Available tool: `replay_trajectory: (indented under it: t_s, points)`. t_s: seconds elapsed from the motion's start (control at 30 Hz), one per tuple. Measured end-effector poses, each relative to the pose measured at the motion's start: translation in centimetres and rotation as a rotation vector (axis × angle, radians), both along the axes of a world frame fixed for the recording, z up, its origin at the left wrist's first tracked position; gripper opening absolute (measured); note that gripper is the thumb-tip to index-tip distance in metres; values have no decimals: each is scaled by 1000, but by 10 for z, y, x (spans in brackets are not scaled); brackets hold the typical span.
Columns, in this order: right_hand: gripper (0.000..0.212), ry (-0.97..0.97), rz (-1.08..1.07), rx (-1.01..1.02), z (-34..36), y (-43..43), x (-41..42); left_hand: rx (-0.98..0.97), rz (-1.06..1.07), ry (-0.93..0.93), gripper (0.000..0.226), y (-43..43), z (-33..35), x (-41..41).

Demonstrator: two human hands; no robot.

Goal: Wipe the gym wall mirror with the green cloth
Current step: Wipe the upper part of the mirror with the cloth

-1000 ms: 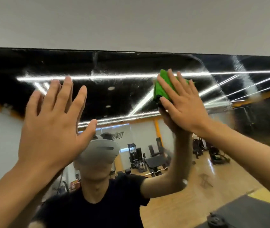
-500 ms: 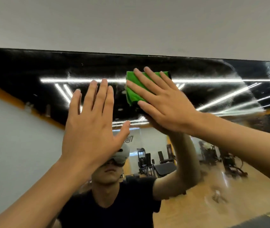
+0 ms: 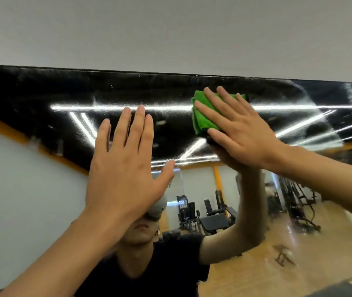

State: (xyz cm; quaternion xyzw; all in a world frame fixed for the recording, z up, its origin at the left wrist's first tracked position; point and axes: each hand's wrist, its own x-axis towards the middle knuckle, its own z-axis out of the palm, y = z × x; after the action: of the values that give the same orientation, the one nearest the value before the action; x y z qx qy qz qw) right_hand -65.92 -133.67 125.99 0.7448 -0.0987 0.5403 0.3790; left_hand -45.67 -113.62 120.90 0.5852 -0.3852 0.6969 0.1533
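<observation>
R hand (image 3: 241, 133) w/ folded green microfibre cloth (image 3: 203, 118) has slid right, away from L hand (image 3: 123, 168). Its fingers lie flat, pressing the cloth on the big wall mirror (image 3: 42, 99) just under the top edge. L hand spread, empty. Smears lie further right, so R hand is nearer.

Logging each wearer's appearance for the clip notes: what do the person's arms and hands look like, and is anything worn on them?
Both the left hand and the right hand are bare: no gloves, rings or watch show. The forearms are bare too. The mirror reflects a black short-sleeved T-shirt, its sleeve ending above the elbow.
</observation>
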Motion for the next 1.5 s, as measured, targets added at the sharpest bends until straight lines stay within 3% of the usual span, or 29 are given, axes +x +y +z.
replay_trajectory:
  t_s: [0.1, 0.2, 0.3, 0.4, 0.53, 0.6, 0.73, 0.83, 0.93, 1.07, 1.17, 1.27, 1.4, 1.5]
  points:
    - [61, -231, -8, 293, 25, -39, -44, 5, -20, 23, 92, 0, 1, -2]
    - [68, -457, 37, 512, 48, -21, -25, 12, -34, 29, 92, 0, 0, -2]
    - [69, -430, 29, 371, 52, 29, 32, 5, -39, 25, 92, 0, -1, 0]
    - [65, -207, 35, 121, 37, 67, 71, -2, -16, 6, 93, 2, 0, 2]
    - [62, -17, 80, -17, 21, 41, 40, -18, -8, -16, 90, 2, -1, 2]
    - [64, -108, 68, 68, 21, 4, 5, -27, -14, -19, 88, 1, -1, 2]
    - [69, -422, 38, 429, 32, -59, -57, -33, -18, -8, 87, -1, -1, 0]
    - [64, -592, 74, 625, 42, -56, -50, -26, -1, -6, 88, -1, -1, 1]
    - [64, -556, 99, 519, 44, -8, 1, -28, 2, -7, 88, 0, -1, 4]
    - [63, -253, 124, 128, 19, 45, 55, -42, -3, -18, 87, 0, 0, 4]
    - [61, -42, 112, -36, 11, 26, 37, -39, 7, -2, 88, -4, 2, 7]
    - [63, -152, 129, 34, 16, -23, -4, -41, -1, 9, 89, -6, 1, 8]
    - [66, -409, 92, 327, 16, -83, -62, -49, -6, 1, 87, -3, 0, 1]
    - [64, -465, 84, 381, 17, -91, -68, -43, -5, 2, 87, -2, -1, 0]
